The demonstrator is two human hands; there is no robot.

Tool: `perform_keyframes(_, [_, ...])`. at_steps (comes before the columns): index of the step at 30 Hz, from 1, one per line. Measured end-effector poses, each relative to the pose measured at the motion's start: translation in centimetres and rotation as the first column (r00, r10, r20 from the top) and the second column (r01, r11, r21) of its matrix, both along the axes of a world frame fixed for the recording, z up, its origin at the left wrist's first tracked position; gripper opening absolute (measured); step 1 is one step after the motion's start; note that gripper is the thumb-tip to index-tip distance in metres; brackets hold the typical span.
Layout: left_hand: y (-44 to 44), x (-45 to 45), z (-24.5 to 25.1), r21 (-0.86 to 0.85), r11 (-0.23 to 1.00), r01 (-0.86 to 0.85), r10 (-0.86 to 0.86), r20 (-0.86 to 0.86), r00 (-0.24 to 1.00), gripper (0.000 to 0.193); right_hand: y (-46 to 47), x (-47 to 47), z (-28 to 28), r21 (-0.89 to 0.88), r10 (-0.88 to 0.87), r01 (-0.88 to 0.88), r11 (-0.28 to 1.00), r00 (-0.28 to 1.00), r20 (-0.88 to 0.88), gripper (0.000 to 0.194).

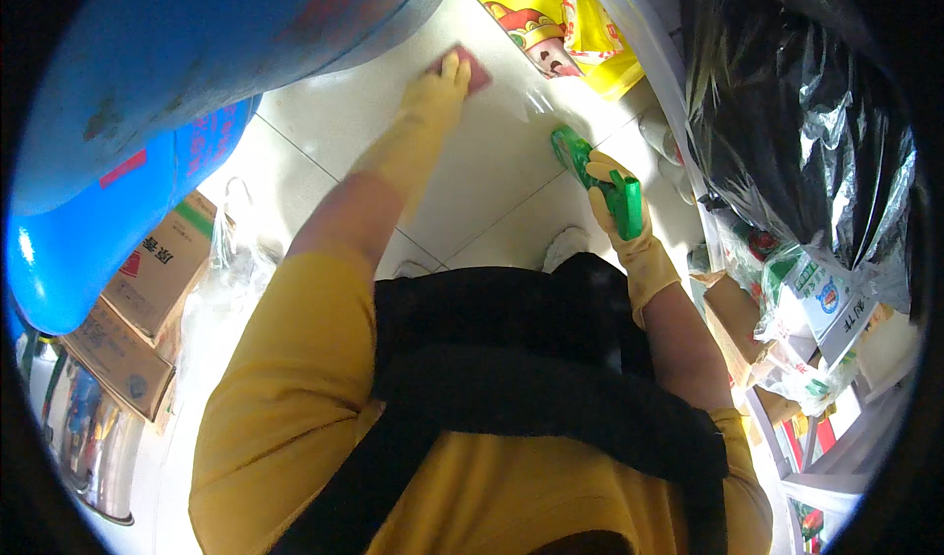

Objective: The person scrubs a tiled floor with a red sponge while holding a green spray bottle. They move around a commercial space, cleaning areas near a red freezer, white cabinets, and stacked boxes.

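My left hand (435,105), in a pale yellow rubber glove, reaches far forward and presses a dark red cleaning pad or cloth (479,77) onto the white tiled floor (324,138). Its fingers lie over the pad and cover much of it. In a matching glove, my right hand (623,223) grips a green spray bottle (571,151). The green trigger head (628,205) points back toward my body, and the bottle's base points forward and left. Wet-looking bright streaks show on the tiles between the pad and the bottle.
Large blue plastic barrels (243,46) crowd the left. Behind them are cardboard boxes (158,267) and a clear plastic bag (236,260). A yellow printed sack (546,24) lies ahead. At right stand a black plastic bag (789,112), an open carton (737,319) and a white shelf frame (826,485).
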State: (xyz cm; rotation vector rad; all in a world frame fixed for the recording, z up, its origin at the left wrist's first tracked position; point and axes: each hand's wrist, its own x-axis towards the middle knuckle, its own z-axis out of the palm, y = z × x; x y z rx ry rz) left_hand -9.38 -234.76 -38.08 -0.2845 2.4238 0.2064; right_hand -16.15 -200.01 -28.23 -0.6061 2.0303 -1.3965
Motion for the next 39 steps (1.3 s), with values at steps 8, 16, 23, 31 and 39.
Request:
perform_keyframes(8, [-1.7, -4.9, -4.0, -0.042, 0.963, -0.266, 0.261, -0.09, 0.961, 0.07, -0.2, -0.1, 0.7, 0.065, -0.001, -0.006, 0.998, 0.994, 0.113, 0.035])
perform_keyframes(16, [-0.3, -1.5, -3.1, -0.139, 0.988, 0.066, -0.105, -0.294, 0.95, 0.067, 0.2, 0.1, 0.5, 0.055, -0.091, 0.08, 0.995, 0.968, 0.236, 0.043])
perform_keyframes(23, [-4.0, -4.6, -6.2, 0.088, 0.861, -0.5, 0.508, -0.188, 0.841, 0.066, 1.0, -0.1, -1.0, 0.001, -0.007, 0.007, 1.0, 0.991, 0.131, 0.04])
perform_keyframes(31, [-10.2, 10.9, -5.5, -0.321, 0.901, -0.293, 0.271, -0.113, 0.956, 0.055, 1.5, -0.3, -0.4, 0.013, 0.069, -0.07, 0.997, 0.995, 0.079, 0.035])
perform_keyframes(39, [-12.3, 16.6, -2.1, -0.28, 0.713, -0.643, 0.694, 0.151, 0.704, 0.074, 1.0, -0.8, -0.9, -0.059, 0.119, -0.118, 0.991, 0.992, 0.027, 0.034])
